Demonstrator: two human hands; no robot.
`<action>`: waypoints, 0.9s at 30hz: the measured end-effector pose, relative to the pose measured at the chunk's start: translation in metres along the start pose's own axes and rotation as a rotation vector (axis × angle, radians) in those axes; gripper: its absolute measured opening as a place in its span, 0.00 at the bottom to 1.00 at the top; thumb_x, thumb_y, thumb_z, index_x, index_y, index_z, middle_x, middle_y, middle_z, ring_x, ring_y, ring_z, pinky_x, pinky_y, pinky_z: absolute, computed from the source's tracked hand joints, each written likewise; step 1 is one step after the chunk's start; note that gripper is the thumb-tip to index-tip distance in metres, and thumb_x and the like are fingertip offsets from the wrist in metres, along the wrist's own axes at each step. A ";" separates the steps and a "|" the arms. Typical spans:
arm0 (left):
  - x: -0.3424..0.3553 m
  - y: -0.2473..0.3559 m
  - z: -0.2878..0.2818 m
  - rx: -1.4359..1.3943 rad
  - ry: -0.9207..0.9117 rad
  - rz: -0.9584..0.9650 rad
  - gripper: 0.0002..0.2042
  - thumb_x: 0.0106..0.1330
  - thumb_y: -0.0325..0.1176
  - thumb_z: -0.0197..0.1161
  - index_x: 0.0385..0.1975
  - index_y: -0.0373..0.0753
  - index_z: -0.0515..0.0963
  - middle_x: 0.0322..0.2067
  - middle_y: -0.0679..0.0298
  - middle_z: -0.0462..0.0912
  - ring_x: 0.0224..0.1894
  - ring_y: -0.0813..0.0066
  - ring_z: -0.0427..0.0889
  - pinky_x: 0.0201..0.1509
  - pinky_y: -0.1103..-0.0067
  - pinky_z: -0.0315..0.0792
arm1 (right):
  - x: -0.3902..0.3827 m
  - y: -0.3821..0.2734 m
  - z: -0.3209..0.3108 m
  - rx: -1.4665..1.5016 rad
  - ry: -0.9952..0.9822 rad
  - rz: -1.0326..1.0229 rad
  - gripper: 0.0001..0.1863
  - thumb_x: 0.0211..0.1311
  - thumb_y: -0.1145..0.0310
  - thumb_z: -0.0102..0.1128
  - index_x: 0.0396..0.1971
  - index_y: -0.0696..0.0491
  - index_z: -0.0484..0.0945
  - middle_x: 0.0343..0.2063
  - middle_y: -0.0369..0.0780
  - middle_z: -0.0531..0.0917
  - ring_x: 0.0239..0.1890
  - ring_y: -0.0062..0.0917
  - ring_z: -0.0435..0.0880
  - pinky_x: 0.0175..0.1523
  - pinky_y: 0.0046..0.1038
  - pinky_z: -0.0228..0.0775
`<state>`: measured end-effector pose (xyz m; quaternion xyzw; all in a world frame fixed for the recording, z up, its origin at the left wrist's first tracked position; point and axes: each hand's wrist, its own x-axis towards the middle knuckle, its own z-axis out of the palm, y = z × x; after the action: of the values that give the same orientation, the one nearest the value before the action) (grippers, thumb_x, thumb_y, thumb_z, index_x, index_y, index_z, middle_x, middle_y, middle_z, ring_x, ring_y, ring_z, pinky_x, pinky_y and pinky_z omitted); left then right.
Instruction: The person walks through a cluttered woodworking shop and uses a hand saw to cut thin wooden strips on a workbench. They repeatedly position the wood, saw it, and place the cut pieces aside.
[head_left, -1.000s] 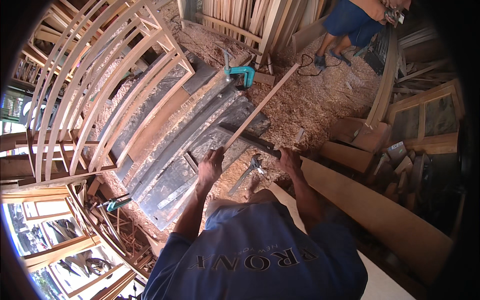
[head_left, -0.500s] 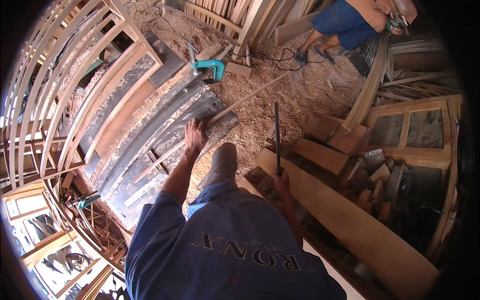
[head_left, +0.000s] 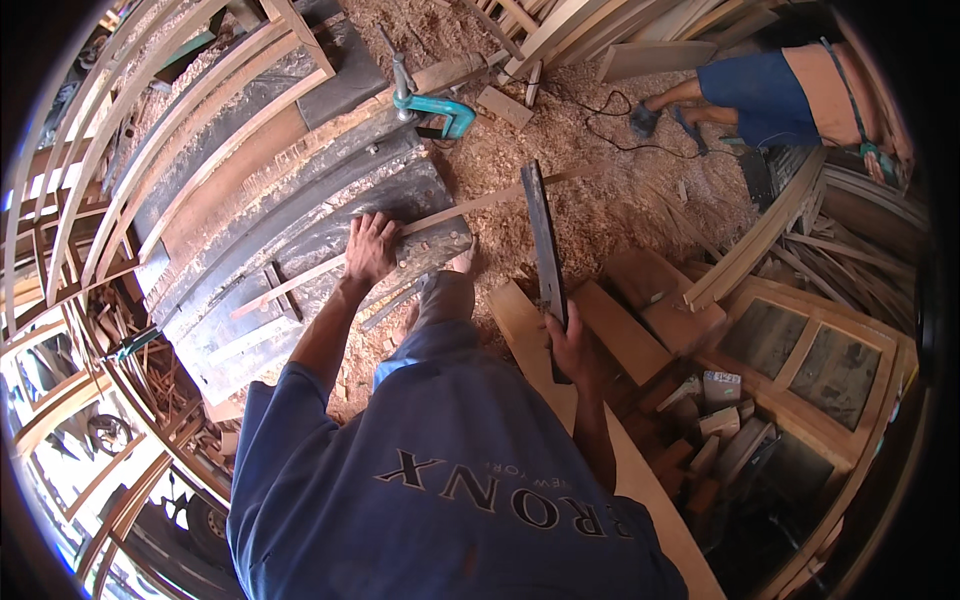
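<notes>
A long, thin wooden strip (head_left: 470, 207) lies across the dark, dusty workbench (head_left: 410, 180) and sticks out past its right end. My left hand (head_left: 372, 247) rests on the strip near that end, its fingers curled over it against the bench top. To the right, my right hand (head_left: 567, 345) is closed around the lower part of a long, flat, dark bar (head_left: 545, 240). The bar is held up lengthwise, pointing away from me, with its broad side showing. Its exact kind does not show.
A teal clamp (head_left: 440, 112) grips the bench's far end. Curved wooden frames (head_left: 190, 130) stand at left. A wide plank (head_left: 640, 480) and a paneled door (head_left: 820, 370) lie at right, near offcuts. Wood shavings cover the floor; another person (head_left: 770, 100) stands at far right, beside a cord.
The dark bar has turned from its narrow edge to its broad side, and my right hand has come further into view. My left hand stays on the strip. The whole view has shifted.
</notes>
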<state>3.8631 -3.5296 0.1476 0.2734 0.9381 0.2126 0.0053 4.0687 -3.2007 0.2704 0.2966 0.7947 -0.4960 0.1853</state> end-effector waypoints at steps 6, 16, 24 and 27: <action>0.026 0.037 0.001 -0.005 0.061 -0.073 0.11 0.61 0.28 0.56 0.43 0.41 0.78 0.42 0.55 0.77 0.47 0.58 0.74 0.53 0.63 0.63 | 0.025 -0.030 -0.033 -0.209 -0.058 -0.040 0.28 0.70 0.63 0.52 0.65 0.61 0.61 0.52 0.57 0.77 0.48 0.46 0.82 0.52 0.40 0.74; 0.118 0.085 0.058 -0.121 -0.176 0.060 0.14 0.63 0.48 0.59 0.40 0.47 0.82 0.43 0.64 0.80 0.54 0.65 0.72 0.63 0.61 0.56 | 0.050 -0.057 -0.028 -0.171 -0.140 -0.103 0.30 0.70 0.68 0.52 0.70 0.54 0.57 0.28 0.40 0.78 0.22 0.19 0.77 0.27 0.28 0.73; 0.101 0.082 0.062 -0.089 -0.164 0.058 0.12 0.61 0.44 0.61 0.38 0.45 0.82 0.37 0.64 0.83 0.53 0.69 0.79 0.70 0.64 0.56 | 0.056 -0.083 -0.035 -0.257 -0.351 0.048 0.32 0.71 0.69 0.49 0.72 0.53 0.52 0.55 0.54 0.74 0.53 0.40 0.78 0.57 0.40 0.69; 0.099 0.084 0.065 -0.141 -0.168 0.034 0.14 0.61 0.44 0.61 0.40 0.43 0.82 0.33 0.63 0.84 0.49 0.69 0.81 0.70 0.64 0.56 | 0.063 -0.094 -0.035 -0.345 -0.333 -0.025 0.33 0.72 0.69 0.48 0.73 0.53 0.50 0.66 0.57 0.66 0.69 0.46 0.66 0.68 0.41 0.58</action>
<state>3.8299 -3.3889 0.1326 0.3052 0.9122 0.2546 0.0997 3.9593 -3.1821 0.3126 0.1648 0.8297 -0.3974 0.3557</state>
